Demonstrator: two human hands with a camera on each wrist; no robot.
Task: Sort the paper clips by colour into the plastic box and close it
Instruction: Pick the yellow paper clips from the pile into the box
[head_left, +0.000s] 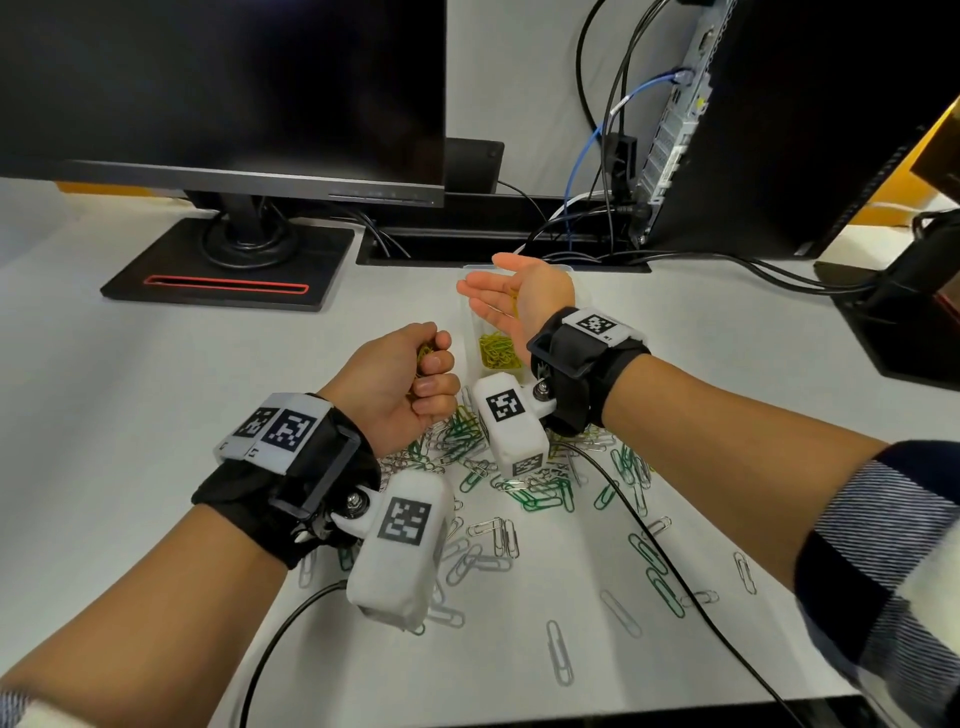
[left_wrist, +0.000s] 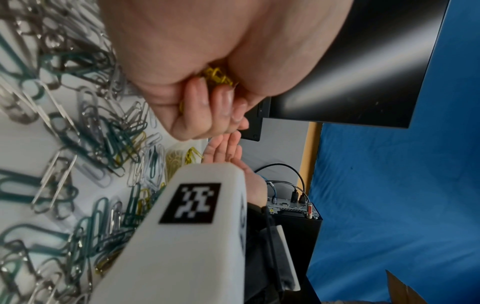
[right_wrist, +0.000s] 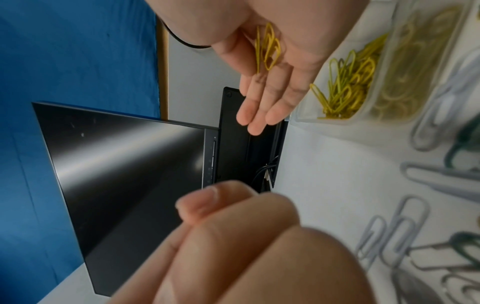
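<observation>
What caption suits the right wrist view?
Open right hand tips yellow paper clips toward the plastic box.

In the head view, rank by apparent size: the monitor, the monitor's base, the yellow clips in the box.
1. monitor, by far largest.
2. monitor's base.
3. yellow clips in the box, smallest, though they lie nearer the camera.

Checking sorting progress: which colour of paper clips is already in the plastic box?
The yellow clips lie in the box; green clips and silver clips lie loose on the desk.
</observation>
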